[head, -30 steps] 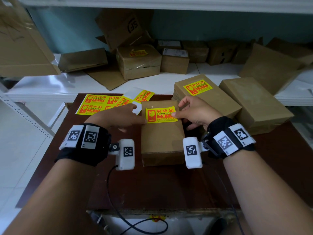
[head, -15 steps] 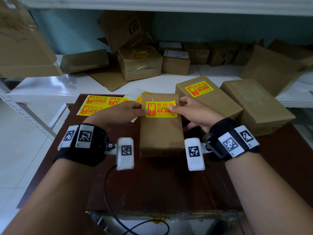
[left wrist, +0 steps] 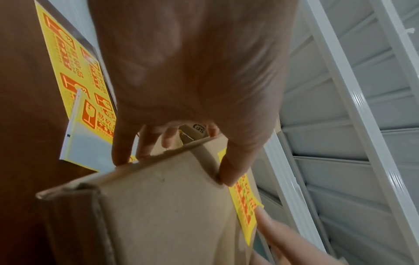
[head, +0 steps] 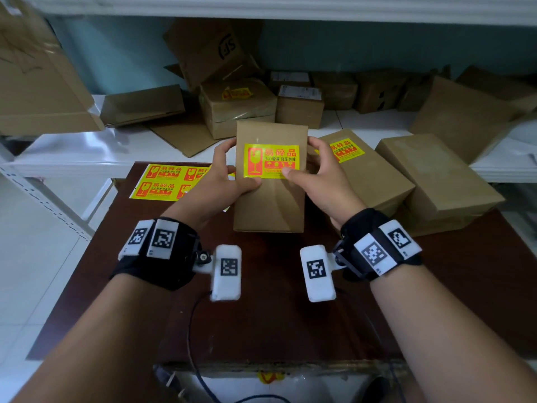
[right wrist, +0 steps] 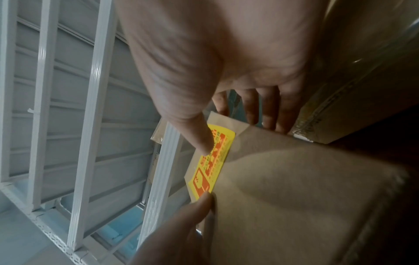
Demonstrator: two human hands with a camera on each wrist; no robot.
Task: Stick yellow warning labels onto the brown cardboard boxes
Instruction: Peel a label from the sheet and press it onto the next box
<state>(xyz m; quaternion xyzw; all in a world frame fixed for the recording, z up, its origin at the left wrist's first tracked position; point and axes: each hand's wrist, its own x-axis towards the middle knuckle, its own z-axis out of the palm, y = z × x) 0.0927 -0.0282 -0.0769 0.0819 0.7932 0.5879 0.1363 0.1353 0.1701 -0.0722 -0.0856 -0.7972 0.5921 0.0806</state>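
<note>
I hold a brown cardboard box (head: 270,199) tilted up off the dark table, its labelled face toward me. A yellow warning label (head: 270,160) with red print sits on its upper half. My left hand (head: 229,175) grips the box's left edge, thumb on the front, fingers behind. My right hand (head: 316,170) grips the right edge, its thumb pressing the label's lower right corner. In the left wrist view the left hand (left wrist: 176,154) clamps the box (left wrist: 158,206) edge. The right wrist view shows the right hand's thumb (right wrist: 199,139) on the label (right wrist: 213,157).
A sheet of yellow labels (head: 171,181) lies on the brown table (head: 261,315) at the back left. A labelled box (head: 366,173) and a plain box (head: 436,181) lie to the right. More boxes crowd the white shelf (head: 87,152) behind.
The box lay flat on the table with both hands smoothing the label. Now both hands have lifted and tilted it upright, further from me.
</note>
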